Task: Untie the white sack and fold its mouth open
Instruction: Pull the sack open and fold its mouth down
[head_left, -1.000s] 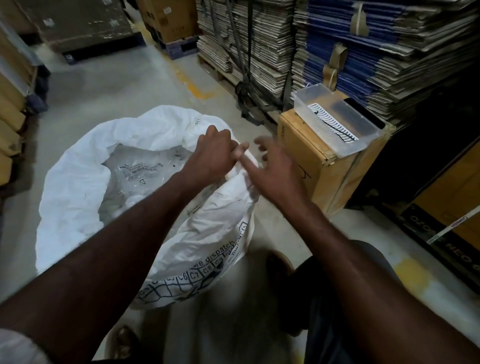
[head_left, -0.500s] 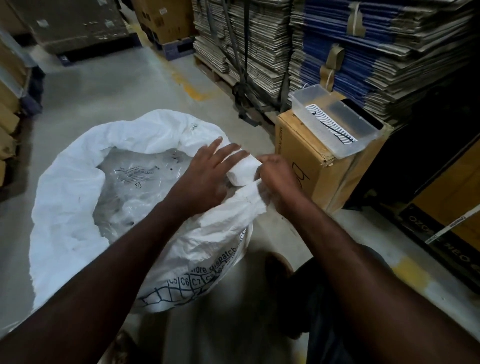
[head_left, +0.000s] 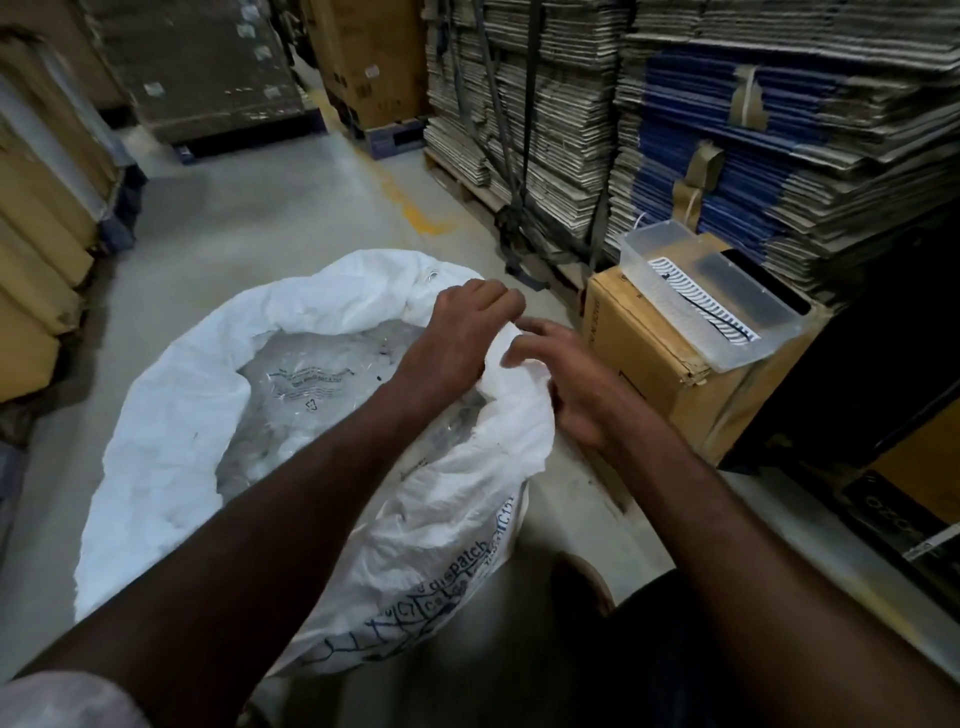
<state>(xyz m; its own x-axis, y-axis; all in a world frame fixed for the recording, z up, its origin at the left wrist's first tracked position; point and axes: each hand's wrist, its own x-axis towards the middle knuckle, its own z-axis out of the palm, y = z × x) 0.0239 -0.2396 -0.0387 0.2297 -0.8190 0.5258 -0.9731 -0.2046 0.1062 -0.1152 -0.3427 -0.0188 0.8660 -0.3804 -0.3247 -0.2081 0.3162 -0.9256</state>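
Note:
The white sack (head_left: 171, 447) stands on the floor with its mouth wide open and its rim rolled outward. Clear plastic bags (head_left: 306, 389) with printed text fill the inside. My left hand (head_left: 457, 332) reaches across the mouth, its fingers curled over the far right part of the rim. Just to its right, my right hand (head_left: 576, 384) lies with spread fingers against the outside of the folded rim, gripping nothing that I can see. Blue print runs along the sack's near side.
A cardboard box (head_left: 654, 364) with a clear plastic tray (head_left: 711, 291) on top stands close to the sack's right. Behind it rise strapped stacks of flattened cartons (head_left: 545, 104) on pallets. More boxes (head_left: 36, 249) line the left. My shoe (head_left: 582, 577) is on the grey floor.
My left hand moved from lying flat on the near right rim to curl over the far rim. My right hand let go of the fold and spread its fingers.

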